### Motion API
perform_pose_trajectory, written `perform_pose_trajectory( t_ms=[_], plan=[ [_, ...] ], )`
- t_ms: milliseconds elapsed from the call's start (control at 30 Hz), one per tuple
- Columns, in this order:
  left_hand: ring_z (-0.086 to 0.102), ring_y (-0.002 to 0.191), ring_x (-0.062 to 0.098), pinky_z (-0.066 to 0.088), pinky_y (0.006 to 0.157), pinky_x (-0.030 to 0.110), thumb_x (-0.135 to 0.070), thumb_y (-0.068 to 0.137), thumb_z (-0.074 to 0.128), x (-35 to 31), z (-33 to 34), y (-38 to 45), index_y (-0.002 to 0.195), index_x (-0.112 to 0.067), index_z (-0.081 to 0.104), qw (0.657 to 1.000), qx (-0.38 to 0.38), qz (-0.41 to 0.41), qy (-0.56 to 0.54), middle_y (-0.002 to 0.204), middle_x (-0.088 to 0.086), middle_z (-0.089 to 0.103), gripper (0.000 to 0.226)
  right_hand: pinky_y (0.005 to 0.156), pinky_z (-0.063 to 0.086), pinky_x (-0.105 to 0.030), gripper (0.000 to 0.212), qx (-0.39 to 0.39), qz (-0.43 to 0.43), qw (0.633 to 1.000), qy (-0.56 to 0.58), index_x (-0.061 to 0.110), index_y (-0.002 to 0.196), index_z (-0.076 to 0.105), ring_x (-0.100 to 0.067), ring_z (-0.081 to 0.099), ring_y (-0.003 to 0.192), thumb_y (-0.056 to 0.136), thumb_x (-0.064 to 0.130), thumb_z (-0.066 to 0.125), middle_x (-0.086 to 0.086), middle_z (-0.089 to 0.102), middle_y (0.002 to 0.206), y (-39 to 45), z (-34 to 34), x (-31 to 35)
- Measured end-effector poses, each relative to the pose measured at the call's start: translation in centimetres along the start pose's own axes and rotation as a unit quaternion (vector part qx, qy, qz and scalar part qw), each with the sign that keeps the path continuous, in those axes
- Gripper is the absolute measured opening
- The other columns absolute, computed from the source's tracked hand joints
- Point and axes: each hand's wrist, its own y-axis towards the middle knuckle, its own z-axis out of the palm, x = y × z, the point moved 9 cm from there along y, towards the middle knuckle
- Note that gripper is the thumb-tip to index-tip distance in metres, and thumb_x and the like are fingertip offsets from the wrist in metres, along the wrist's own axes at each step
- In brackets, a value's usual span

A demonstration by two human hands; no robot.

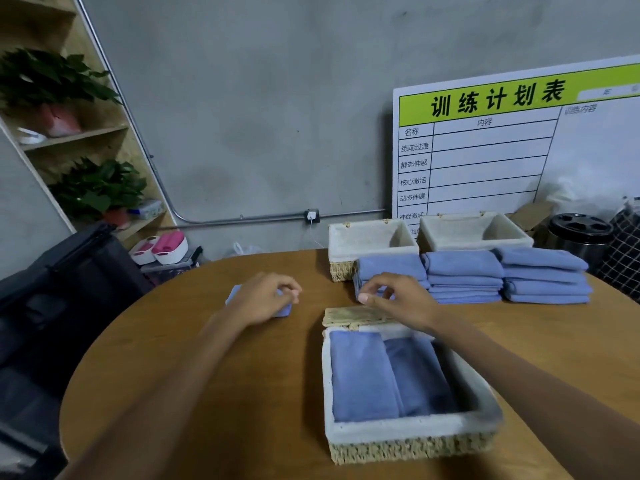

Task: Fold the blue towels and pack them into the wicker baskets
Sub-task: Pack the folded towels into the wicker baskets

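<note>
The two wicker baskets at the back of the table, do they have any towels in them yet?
No. Both back baskets show only bare white lining, while the near basket holds two folded blue towels.

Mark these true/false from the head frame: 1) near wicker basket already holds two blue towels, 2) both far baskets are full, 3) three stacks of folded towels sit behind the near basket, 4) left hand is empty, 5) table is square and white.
1. True: the near lined wicker basket holds two folded blue towels side by side.
2. False: the two far lined baskets look empty.
3. True: three stacks of folded blue towels sit in a row.
4. False: the left hand rests on a small folded blue towel.
5. False: the wooden table is brown with a rounded edge.
</note>
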Motion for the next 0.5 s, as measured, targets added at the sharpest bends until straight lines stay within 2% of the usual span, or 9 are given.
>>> perform_pose_trajectory(
  t_ms=[67, 133, 267, 367, 433, 500],
  plan=[
    [0.064, 0.100, 0.004, 0.050, 0.085, 0.030, -0.022, 0.100, 0.052, 3.6, -0.3, 3.0, 0.108, -0.032, 0.074, 0.996, -0.012, -0.017, 0.088, 0.109, -0.016, 0.072, 0.025, 0.081, 0.052, -0.029, 0.015, 0.005, 0.010, 1.000, -0.019, 0.030, 0.093, 0.073, 0.000, 0.062, 0.088, 0.091, 0.043, 0.067, 0.016, 0.069, 0.093, 1.9, 1.0, -0.9],
    [0.064, 0.110, 0.011, 0.053, 0.090, 0.036, -0.017, 0.101, 0.050, 7.3, 0.4, 6.2, 0.116, -0.030, 0.072, 0.990, 0.007, -0.045, 0.130, 0.118, -0.012, 0.071, 0.030, 0.083, 0.052, -0.030, 0.018, 0.025, 0.023, 0.999, -0.041, 0.025, 0.097, 0.073, -0.001, 0.060, 0.087, 0.093, 0.041, 0.064, 0.014, 0.068, 0.094, 3.5, 2.4, -2.1],
    [0.058, 0.123, 0.022, 0.050, 0.100, 0.044, -0.013, 0.097, 0.057, 14.9, 3.0, 11.9, 0.137, -0.029, 0.058, 0.964, 0.087, -0.093, 0.235, 0.139, -0.003, 0.059, 0.042, 0.084, 0.053, -0.037, 0.022, 0.043, 0.036, 0.997, -0.060, 0.024, 0.097, 0.071, -0.004, 0.061, 0.087, 0.095, 0.043, 0.060, 0.011, 0.070, 0.094, 6.2, 4.8, -4.2],
    [0.050, 0.133, 0.026, 0.041, 0.111, 0.042, -0.019, 0.095, 0.061, 18.2, 5.6, 14.0, 0.146, -0.028, 0.048, 0.945, 0.174, -0.119, 0.251, 0.148, 0.003, 0.050, 0.053, 0.079, 0.052, -0.035, 0.024, 0.043, 0.029, 0.995, -0.088, 0.026, 0.099, 0.070, -0.005, 0.060, 0.086, 0.096, 0.046, 0.057, 0.012, 0.070, 0.095, 6.8, 5.5, -5.0],
    [0.051, 0.131, 0.028, 0.043, 0.106, 0.040, -0.020, 0.096, 0.061, 17.8, 6.5, 14.3, 0.151, -0.024, 0.042, 0.935, 0.212, -0.099, 0.265, 0.148, 0.004, 0.050, 0.058, 0.075, 0.051, -0.031, 0.023, 0.030, 0.013, 0.993, -0.113, 0.026, 0.100, 0.070, -0.005, 0.060, 0.084, 0.096, 0.045, 0.057, 0.012, 0.070, 0.095, 6.6, 5.5, -5.0],
    [0.056, 0.121, 0.027, 0.048, 0.096, 0.038, -0.020, 0.096, 0.061, 16.6, 6.5, 14.0, 0.147, -0.023, 0.045, 0.927, 0.236, -0.084, 0.281, 0.140, 0.005, 0.055, 0.053, 0.073, 0.049, -0.028, 0.022, 0.012, 0.004, 0.993, -0.121, 0.027, 0.100, 0.071, -0.004, 0.059, 0.083, 0.096, 0.044, 0.056, 0.012, 0.069, 0.095, 6.5, 5.1, -4.7]
  ],
)
